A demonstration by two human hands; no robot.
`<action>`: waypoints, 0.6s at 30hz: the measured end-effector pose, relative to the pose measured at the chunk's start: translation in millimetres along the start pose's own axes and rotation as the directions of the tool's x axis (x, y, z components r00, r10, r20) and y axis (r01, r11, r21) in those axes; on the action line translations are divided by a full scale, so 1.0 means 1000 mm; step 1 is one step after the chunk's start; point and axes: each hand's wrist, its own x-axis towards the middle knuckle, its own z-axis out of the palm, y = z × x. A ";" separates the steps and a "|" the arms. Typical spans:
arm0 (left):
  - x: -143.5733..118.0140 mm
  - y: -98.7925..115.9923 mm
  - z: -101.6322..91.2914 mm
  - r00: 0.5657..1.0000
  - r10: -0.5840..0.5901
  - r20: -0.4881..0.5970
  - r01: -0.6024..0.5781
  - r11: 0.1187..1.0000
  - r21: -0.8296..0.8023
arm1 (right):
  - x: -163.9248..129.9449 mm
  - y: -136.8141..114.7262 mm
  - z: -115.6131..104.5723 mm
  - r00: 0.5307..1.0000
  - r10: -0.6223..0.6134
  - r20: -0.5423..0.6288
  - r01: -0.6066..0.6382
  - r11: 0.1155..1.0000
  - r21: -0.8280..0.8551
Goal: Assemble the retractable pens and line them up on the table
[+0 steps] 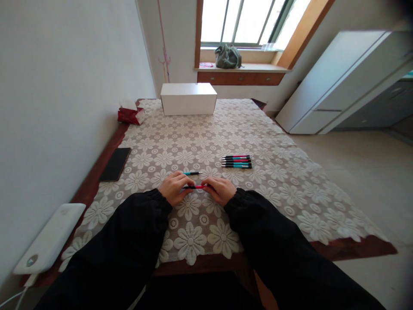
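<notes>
Between my two hands lies a red and black pen (197, 187), level and close above or on the lace tablecloth. My left hand (174, 188) pinches its black end, and my right hand (220, 189) closes its fingers on the red end. Just beyond them a teal and black pen (193, 173) rests on the cloth, its left end partly hidden behind my left hand. Off to the right, a row of several red, teal and black pens (236, 162) lies side by side, tips pointing left.
The lace tablecloth (190, 241) covers a dark wooden table. A black phone-like slab (115, 164) and a white device with a cable (51, 237) lie along the left edge. At the far end stand a white box (189, 100) and a red tissue pack (130, 116).
</notes>
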 end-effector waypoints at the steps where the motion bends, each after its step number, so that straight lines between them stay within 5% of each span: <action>1: 0.000 0.000 0.000 1.000 -0.001 -0.001 0.001 1.000 -0.002 | 0.000 0.000 0.000 1.000 0.003 0.000 -0.003 1.000 -0.004; 18: -0.001 0.014 -0.003 1.000 -0.025 0.013 0.025 1.000 -0.006 | 0.003 0.001 -0.001 0.993 0.000 0.120 0.022 0.982 -0.185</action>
